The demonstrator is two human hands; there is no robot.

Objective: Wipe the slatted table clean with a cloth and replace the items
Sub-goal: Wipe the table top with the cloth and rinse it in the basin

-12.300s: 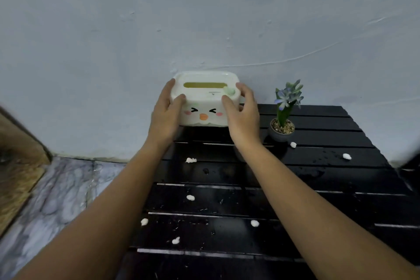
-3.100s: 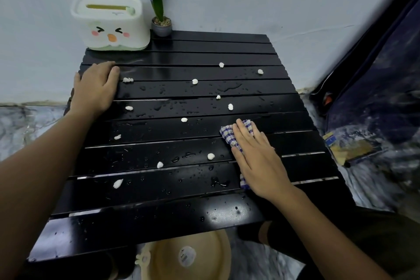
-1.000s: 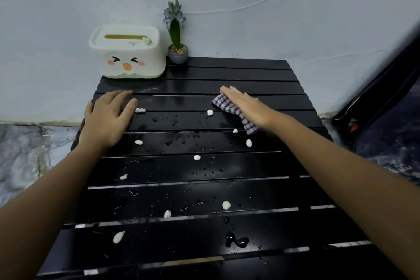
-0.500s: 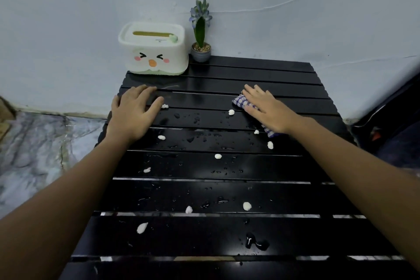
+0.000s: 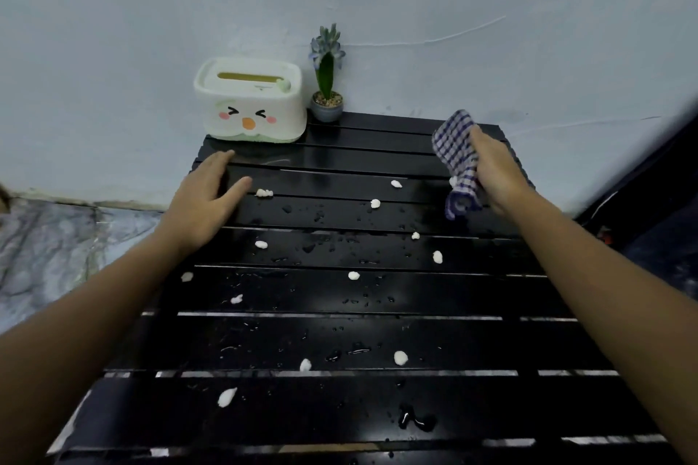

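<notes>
Both hands were over the slatted table (image 5: 472,287): the right hand (image 5: 494,172) gripped the checked cloth (image 5: 453,151) near the far right corner, the left hand (image 5: 206,200) lay flat, fingers straight, near the left edge.

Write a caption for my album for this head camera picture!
Right hand lifts a checked cloth over the wet, crumb-dotted slatted table; left hand rests flat.

Glossy wet black slatted table (image 5: 377,291), checked woven cloth (image 5: 455,155), smooth plastic tissue box (image 5: 251,106).
</notes>
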